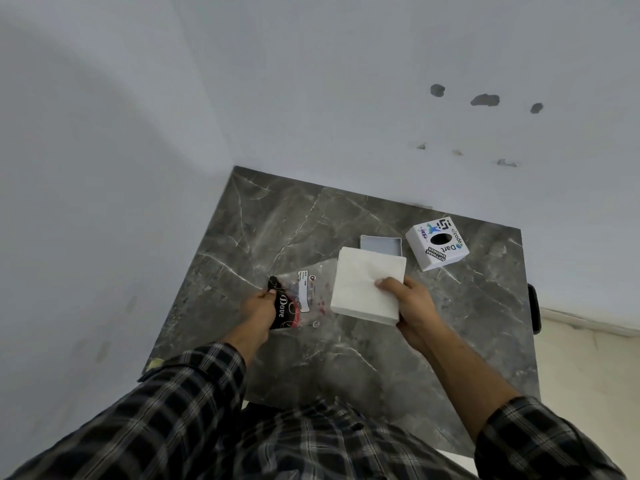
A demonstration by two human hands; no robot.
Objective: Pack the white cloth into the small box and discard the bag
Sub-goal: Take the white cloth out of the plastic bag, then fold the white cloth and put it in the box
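A folded white cloth, a thick square stack, is held above the table in my right hand, thumb on top. My left hand grips the black "Dove" end of a clear plastic bag lying flat on the table, just left of the cloth. Behind the cloth sits a small open white box, partly hidden by the cloth's far edge. Right of it stands a white cube-shaped lid or box with stickers and a round black hole on top.
The grey marble table stands in a corner between two white walls. A dark object hangs at the table's right edge. Pale floor shows at the right. My plaid sleeves fill the bottom of the view.
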